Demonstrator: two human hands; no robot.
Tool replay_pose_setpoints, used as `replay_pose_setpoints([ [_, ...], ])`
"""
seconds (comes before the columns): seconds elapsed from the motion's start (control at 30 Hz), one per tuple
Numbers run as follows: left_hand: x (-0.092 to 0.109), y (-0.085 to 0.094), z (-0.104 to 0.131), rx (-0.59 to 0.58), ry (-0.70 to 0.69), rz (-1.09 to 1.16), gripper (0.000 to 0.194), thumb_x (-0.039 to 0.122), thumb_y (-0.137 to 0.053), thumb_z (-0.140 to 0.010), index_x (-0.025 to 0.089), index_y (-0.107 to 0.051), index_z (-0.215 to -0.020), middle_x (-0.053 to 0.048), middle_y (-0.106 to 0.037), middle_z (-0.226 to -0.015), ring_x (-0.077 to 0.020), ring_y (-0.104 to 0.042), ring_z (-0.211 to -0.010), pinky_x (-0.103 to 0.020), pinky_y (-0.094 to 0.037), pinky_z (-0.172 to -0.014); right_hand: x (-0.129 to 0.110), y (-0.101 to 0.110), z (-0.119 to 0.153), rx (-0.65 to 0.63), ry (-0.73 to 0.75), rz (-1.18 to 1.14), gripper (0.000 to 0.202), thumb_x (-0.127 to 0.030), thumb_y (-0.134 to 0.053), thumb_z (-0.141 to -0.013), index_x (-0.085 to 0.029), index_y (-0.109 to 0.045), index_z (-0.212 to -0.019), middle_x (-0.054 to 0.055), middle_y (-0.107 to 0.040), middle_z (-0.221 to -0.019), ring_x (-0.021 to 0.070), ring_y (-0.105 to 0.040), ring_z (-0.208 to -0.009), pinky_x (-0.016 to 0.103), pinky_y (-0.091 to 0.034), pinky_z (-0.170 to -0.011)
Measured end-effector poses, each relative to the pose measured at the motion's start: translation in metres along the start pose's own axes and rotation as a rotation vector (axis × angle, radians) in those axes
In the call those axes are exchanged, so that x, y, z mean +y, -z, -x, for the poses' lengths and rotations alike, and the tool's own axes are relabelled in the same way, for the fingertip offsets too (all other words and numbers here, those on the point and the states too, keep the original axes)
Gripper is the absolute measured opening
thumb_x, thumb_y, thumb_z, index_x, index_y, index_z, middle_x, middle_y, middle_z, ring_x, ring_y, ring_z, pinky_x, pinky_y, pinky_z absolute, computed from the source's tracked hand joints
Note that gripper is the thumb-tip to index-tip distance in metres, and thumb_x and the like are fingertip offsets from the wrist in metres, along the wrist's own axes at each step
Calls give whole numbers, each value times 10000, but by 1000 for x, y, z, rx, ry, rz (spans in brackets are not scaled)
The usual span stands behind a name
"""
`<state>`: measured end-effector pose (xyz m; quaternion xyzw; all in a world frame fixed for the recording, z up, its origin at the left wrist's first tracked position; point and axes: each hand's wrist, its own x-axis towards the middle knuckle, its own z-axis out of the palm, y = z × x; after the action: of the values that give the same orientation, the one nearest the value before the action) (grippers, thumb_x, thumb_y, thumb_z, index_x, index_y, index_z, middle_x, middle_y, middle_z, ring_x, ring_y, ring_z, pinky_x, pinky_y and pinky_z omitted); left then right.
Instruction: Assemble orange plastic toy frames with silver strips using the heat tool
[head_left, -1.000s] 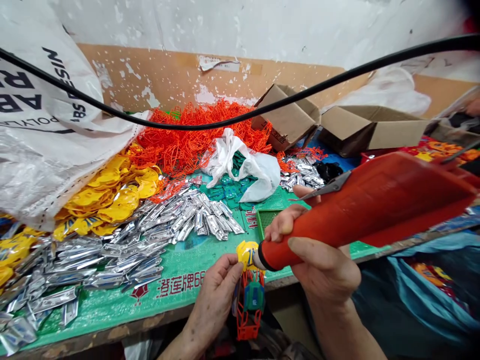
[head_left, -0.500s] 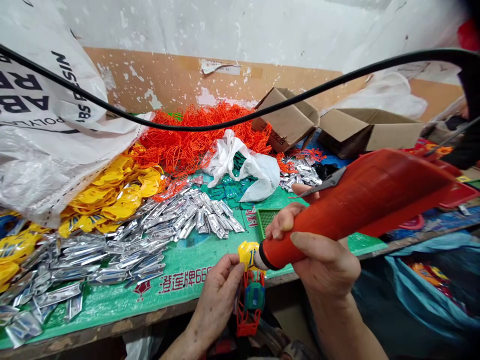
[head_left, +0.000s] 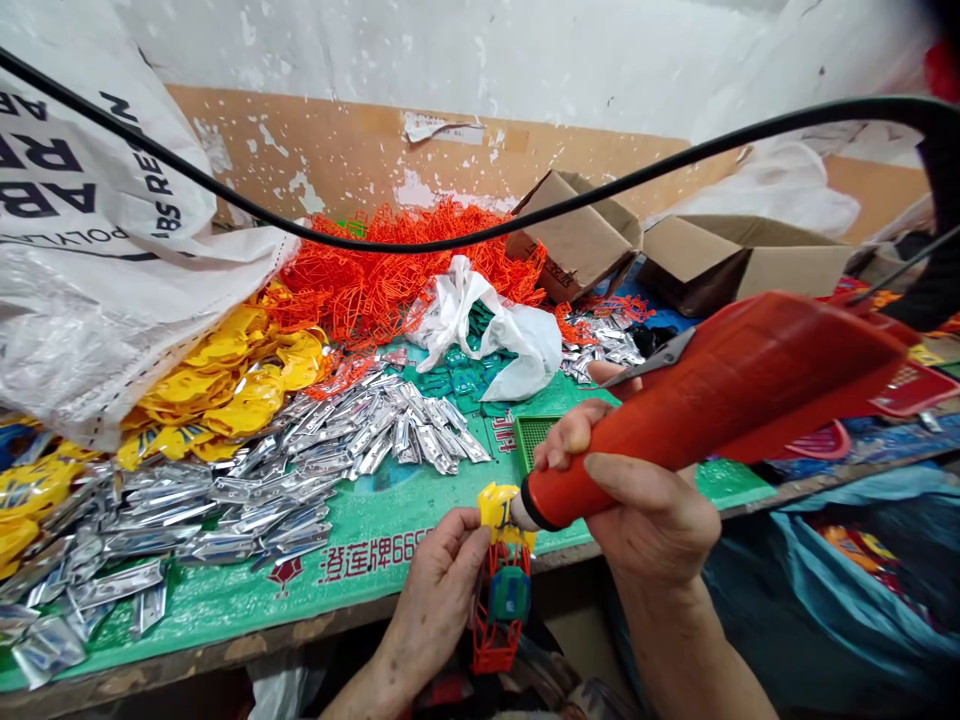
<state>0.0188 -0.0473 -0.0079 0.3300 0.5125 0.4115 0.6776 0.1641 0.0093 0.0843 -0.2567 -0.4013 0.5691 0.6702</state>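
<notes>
My left hand (head_left: 444, 580) is closed, pinching a small toy car part assembly at the table's front edge. The assembly has a yellow shell (head_left: 496, 507) marked with a blue "1", an orange-red frame (head_left: 495, 655) hanging below and a teal block (head_left: 510, 594) inside the frame. My right hand (head_left: 645, 500) is wrapped round a large red electric screwdriver (head_left: 675, 410) with a grey lever and black collar. Its pale tip meets the yellow shell; the bit's end is hidden.
Silver strips (head_left: 300, 480), yellow shells (head_left: 240, 370) and orange frames (head_left: 360, 280) lie heaped on the green-covered table (head_left: 225, 600). Behind are a white plastic bag (head_left: 517, 350) and cardboard boxes (head_left: 574, 235). A black cable (head_left: 420, 245) arches across. A green basket (head_left: 529, 435) sits near my right hand.
The screwdriver has shifted slightly upward, its tip still against the yellow shell. Both hands keep their holds, and the view has moved very little.
</notes>
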Motion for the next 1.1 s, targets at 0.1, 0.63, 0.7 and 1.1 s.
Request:
replay_pose_setpoints([
  [0.1, 0, 0, -1, -1, -6, 7, 378, 536, -657, -799, 170, -627, -888, 19, -576, -699, -112, -445, -592, -230, -373, -548, 1, 0, 1, 4, 7, 5, 434, -154, -730, -665, -294, -613, -1060, -36, -635, -719, 148, -585, -638, 340, -492, -687],
  [0.63, -8, 1, -2, -24, 50, 182, 301, 438, -714, -807, 157, -649, -895, 7, -638, -725, -113, -549, -628, -214, -430, -582, 7, -1, 9, 18, 19, 78, 499, -144, -707, -677, -296, -570, -1132, -40, -622, -740, 155, -588, -652, 353, -502, -677],
  [0.7, -8, -1, -2, -15, 52, 198, 300, 433, -721, -800, 156, -648, -890, 12, -638, -706, -111, -548, -612, -214, -439, -576, 7, -1, 9, 16, 19, 80, 501, -136, -701, -678, -294, -566, -1133, -41, -622, -742, 154, -589, -649, 352, -502, -673],
  [1.1, -7, -2, -4, -7, 50, 213, 282, 401, -725, -798, 144, -651, -888, -9, -677, -704, -122, -582, -590, -217, -455, -552, 14, 5, 14, 7, 24, 174, 415, -180, -722, -711, -283, -555, -1078, -43, -617, -781, 165, -602, -665, 383, -516, -694],
])
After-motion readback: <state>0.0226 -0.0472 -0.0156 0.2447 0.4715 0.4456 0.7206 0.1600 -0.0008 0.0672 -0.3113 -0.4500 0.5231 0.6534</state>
